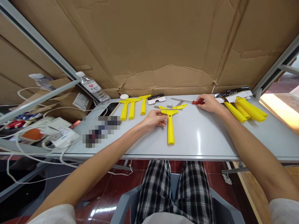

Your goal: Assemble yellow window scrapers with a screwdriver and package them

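Note:
My left hand (154,120) grips the left end of a yellow T-shaped scraper (170,129) between thumb and fingers. The scraper lies on the table, its handle towards me. Just beyond its head are a loose yellow strip-like piece (181,106) and thin grey metal pieces, partly overlapped. In my right hand (208,103), closed fingers hold the red handle of a screwdriver (195,102), whose long shaft points left above these pieces. Several more yellow scrapers lie about: a group (131,109) left of my left hand, and another group (252,110) beyond my right forearm.
A black and white card (156,99) lies at the back, with packaged cards (237,94) at the right. To the left are a phone (109,109), a plastic bottle (94,88), white cables and a charger (65,137). A cardboard wall (163,46) closes the back; metal posts stand at both sides.

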